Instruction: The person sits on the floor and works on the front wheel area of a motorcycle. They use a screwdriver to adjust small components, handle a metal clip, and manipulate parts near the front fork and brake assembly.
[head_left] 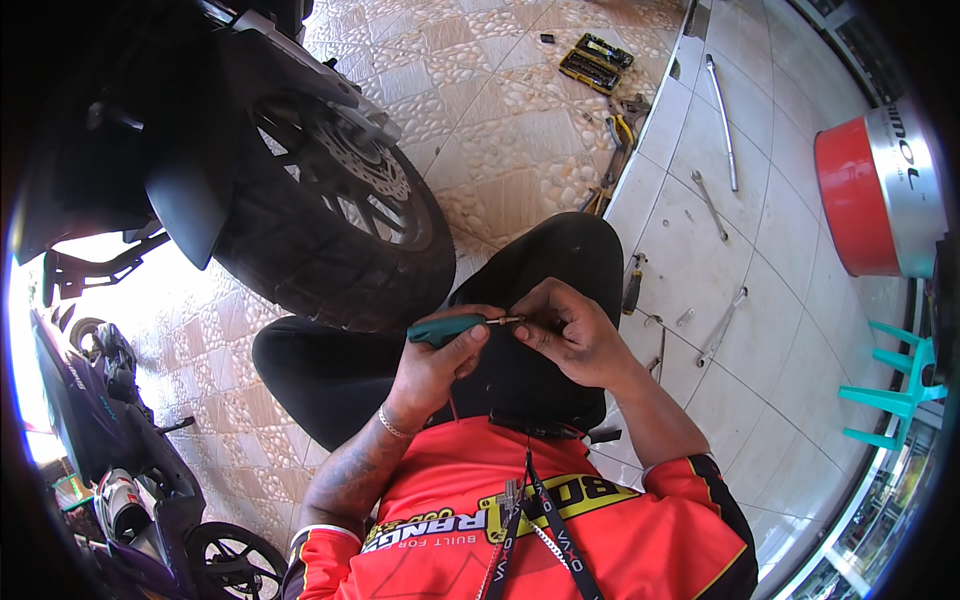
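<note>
Near the motorcycle tire [300,280], our left hand [428,375] grips a teal-handled tool [443,328] while our right hand [572,335] pinches its metal tip [501,321]; we should keep both steady.

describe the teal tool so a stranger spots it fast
Find the big motorcycle tire, then the left hand just beyond its lower right edge. It holds the teal tool, pointing toward the right hand. Unlike the bare metal wrenches, it has a coloured handle.

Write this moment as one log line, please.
left hand: holds teal-handled tool | right hand: at the tool's tip | motorcycle tyre: ahead, left
</note>
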